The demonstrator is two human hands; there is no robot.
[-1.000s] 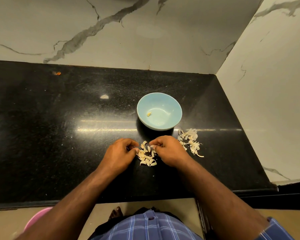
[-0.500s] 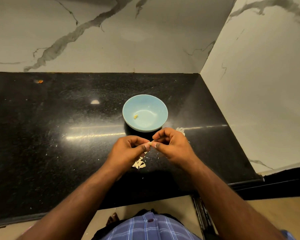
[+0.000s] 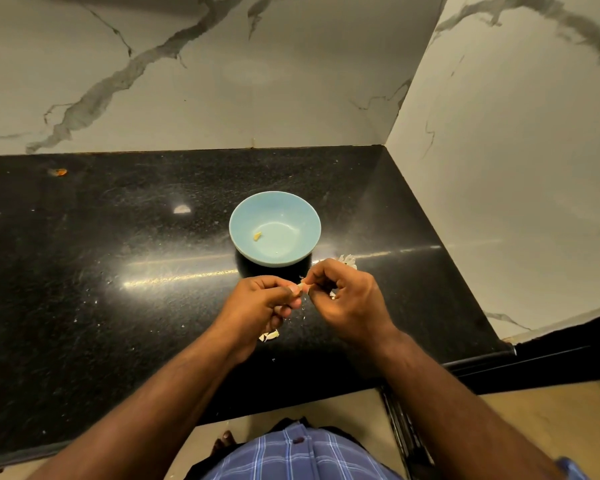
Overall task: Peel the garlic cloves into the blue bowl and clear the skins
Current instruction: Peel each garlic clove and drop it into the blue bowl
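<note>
1. We see a home kitchen corner: a polished black granite counter point(image 3: 101, 289) meets marble-veined wall tiles point(image 3: 291, 81).
2. A blue bowl point(image 3: 253, 216) and garlic skins point(image 3: 347, 260) lie there.

Pale blue bowl point(image 3: 303, 206); black speckled counter point(image 3: 84, 271); grey-veined white marble wall point(image 3: 187, 81); blue plaid shirt point(image 3: 291, 455).

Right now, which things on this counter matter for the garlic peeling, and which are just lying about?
Job:
blue bowl
peeled piece inside it
clove pinched between left hand and right hand
skins

Lying about:
orange scrap
</note>
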